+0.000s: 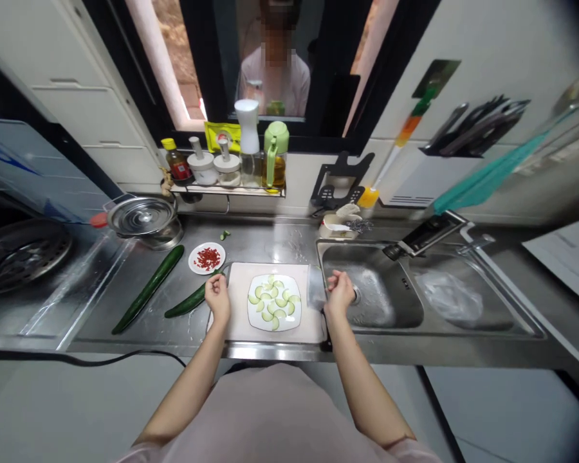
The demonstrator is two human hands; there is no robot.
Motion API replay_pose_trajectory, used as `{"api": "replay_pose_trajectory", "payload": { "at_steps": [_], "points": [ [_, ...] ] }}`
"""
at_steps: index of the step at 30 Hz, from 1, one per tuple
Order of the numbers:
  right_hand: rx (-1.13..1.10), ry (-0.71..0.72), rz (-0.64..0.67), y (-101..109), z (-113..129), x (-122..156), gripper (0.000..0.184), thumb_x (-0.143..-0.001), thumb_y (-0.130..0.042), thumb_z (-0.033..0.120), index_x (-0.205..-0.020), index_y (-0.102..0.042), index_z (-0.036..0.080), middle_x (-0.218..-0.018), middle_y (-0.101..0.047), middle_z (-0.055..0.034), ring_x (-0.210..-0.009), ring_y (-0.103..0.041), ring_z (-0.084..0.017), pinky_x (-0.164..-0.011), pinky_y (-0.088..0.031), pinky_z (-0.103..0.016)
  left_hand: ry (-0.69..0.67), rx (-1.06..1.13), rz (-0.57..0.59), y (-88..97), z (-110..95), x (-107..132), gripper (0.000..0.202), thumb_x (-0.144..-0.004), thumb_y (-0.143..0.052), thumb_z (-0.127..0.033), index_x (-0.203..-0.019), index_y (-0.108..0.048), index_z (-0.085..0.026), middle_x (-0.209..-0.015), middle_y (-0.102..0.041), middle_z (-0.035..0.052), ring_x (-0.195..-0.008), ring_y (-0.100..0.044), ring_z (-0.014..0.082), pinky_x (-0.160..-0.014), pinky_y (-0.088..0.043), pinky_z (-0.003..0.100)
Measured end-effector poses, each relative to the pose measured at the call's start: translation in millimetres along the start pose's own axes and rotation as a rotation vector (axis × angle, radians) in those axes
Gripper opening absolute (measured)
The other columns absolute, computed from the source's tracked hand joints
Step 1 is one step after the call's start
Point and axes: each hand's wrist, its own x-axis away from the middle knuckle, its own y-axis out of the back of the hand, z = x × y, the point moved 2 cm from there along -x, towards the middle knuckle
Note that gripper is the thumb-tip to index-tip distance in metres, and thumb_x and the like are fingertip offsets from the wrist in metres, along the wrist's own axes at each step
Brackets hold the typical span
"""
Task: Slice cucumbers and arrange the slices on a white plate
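Note:
A white square plate (pixel 255 321) with several cucumber slices (pixel 273 300) sits on a pale cutting board (pixel 244 276) at the counter's front edge. My left hand (pixel 217 296) is closed at the board's left edge, next to the tip of a cucumber (pixel 189 302); what it holds, if anything, is hidden. My right hand (pixel 340 292) is closed on the handle of a cleaver (pixel 315 287), whose blade stands blurred at the board's right edge, beside the sink (pixel 390 308).
A second, long cucumber (pixel 149 288) lies left, near a small plate of red chilli (pixel 207 258). A lidded steel pot (pixel 142 217) and a stove (pixel 19 254) stand far left. A condiment rack (pixel 229 164) and a faucet (pixel 429 235) line the back wall.

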Motion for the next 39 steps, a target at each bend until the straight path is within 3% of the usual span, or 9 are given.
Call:
{"api": "replay_pose_trajectory", "payload": {
  "at_steps": [3, 7, 10, 14, 20, 26, 31, 35, 39],
  "points": [
    [-0.010, -0.004, -0.059, 10, 4, -10, 0.053, -0.072, -0.050, 0.067, -0.085, -0.056, 0.016, -0.061, -0.049, 0.0063, -0.046, -0.038, -0.006, -0.045, -0.031, -0.020, 0.025, 0.039, -0.073, 2.5, -1, -7, 0.030, -0.083, -0.051, -0.042, -0.099, -0.056, -0.016, -0.070, -0.051, -0.0022, -0.062, -0.049, 0.0102, -0.063, -0.042, 0.022],
    [0.093, -0.003, -0.024, 16, -7, -18, 0.054, -0.067, -0.055, 0.069, -0.080, -0.056, 0.016, -0.059, -0.050, 0.0058, -0.046, -0.038, -0.007, -0.045, -0.031, -0.022, 0.013, -0.020, -0.140, -1.1, -3, -24, 0.032, -0.086, -0.046, -0.042, -0.103, -0.056, -0.016, -0.072, -0.055, -0.0002, -0.066, -0.054, 0.0122, -0.065, -0.045, 0.023],
    [0.173, 0.112, 0.051, 12, -17, -15, 0.049, -0.067, -0.058, 0.064, -0.081, -0.057, 0.017, -0.062, -0.053, 0.0036, -0.052, -0.045, -0.010, -0.051, -0.037, -0.025, 0.056, -0.205, -0.208, 0.9, -2, -53, 0.033, -0.088, -0.043, -0.043, -0.107, -0.056, -0.020, -0.080, -0.061, 0.0018, -0.073, -0.059, 0.0141, -0.071, -0.046, 0.026],
    [0.208, 0.169, 0.158, 7, -30, -4, 0.043, -0.066, -0.061, 0.051, -0.094, -0.057, 0.018, -0.066, -0.055, 0.0033, -0.060, -0.052, -0.013, -0.058, -0.042, -0.027, 0.220, -0.443, -0.308, 16.9, 4, -100, 0.032, -0.089, -0.040, -0.038, -0.113, -0.056, -0.023, -0.099, -0.066, 0.0072, -0.088, -0.061, 0.0192, -0.079, -0.045, 0.033],
    [0.248, 0.185, 0.191, 8, -39, -3, 0.043, -0.066, -0.058, 0.046, -0.097, -0.057, 0.017, -0.075, -0.058, -0.0004, -0.068, -0.055, -0.015, -0.065, -0.045, -0.028, 0.253, -0.545, -0.173, 21.8, 13, -142, 0.018, -0.080, -0.054, -0.031, -0.094, -0.066, -0.028, -0.098, -0.069, 0.0067, -0.096, -0.060, 0.0254, -0.085, -0.041, 0.042],
    [0.308, 0.159, 0.194, 6, -39, -11, 0.045, -0.065, -0.058, 0.049, -0.096, -0.060, 0.016, -0.078, -0.059, -0.0019, -0.068, -0.053, -0.015, -0.066, -0.044, -0.028, -0.048, -0.850, 0.216, -9.3, 9, -155, 0.026, -0.080, -0.055, -0.030, -0.102, -0.069, -0.029, -0.111, -0.065, 0.0092, -0.109, -0.053, 0.0280, -0.092, -0.037, 0.044],
    [0.313, 0.147, 0.213, 1, -39, -10, 0.044, -0.065, -0.059, 0.047, -0.096, -0.061, 0.016, -0.076, -0.060, -0.0016, -0.069, -0.055, -0.016, -0.067, -0.044, -0.029, -0.248, -0.991, 0.451, -22.6, 4, -162, 0.032, -0.079, -0.058, -0.030, -0.110, -0.068, -0.033, -0.119, -0.062, 0.0067, -0.112, -0.049, 0.0263, -0.095, -0.033, 0.041],
    [0.335, 0.140, 0.224, 0, -39, -8, 0.044, -0.066, -0.059, 0.047, -0.098, -0.061, 0.016, -0.078, -0.061, -0.0020, -0.070, -0.055, -0.016, -0.066, -0.044, -0.029, -0.277, -1.080, 0.467, -16.7, 5, -168, 0.026, -0.079, -0.056, -0.029, -0.101, -0.071, -0.030, -0.115, -0.063, 0.0079, -0.112, -0.047, 0.0275, -0.094, -0.031, 0.042],
    [0.360, 0.130, 0.235, -1, -40, -9, 0.044, -0.067, -0.057, 0.047, -0.099, -0.061, 0.016, -0.077, -0.059, -0.0011, -0.069, -0.054, -0.016, -0.066, -0.043, -0.028, -0.243, -1.124, 0.349, -5.1, 7, -171, 0.026, -0.080, -0.053, -0.027, -0.099, -0.071, -0.028, -0.112, -0.063, 0.0106, -0.109, -0.048, 0.0292, -0.092, -0.032, 0.043]
  ]
}}
